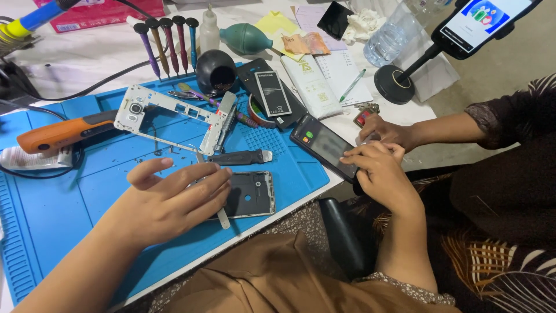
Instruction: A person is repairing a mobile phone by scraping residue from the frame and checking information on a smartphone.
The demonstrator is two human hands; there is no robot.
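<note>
**Phone parts on blue repair mat**

Left hand (174, 200): fingers spread loosely, resting on a dark phone back panel (250, 194) and a thin metal tool (223, 217), at 6 o'clock on the blue mat (69, 203). Right hand (376, 174): fingertips on a dark smartphone (324, 146) at 3 o'clock, at the counter (87, 55) edge. Another person's hand (385, 130) just beyond. White phone frame (174, 116) at 11 o'clock. Black cup (216, 71) at 12 o'clock, contents unclear.

Opened phone body (252, 194) flat on mat; dark smartphone (325, 146) at table edge
</note>
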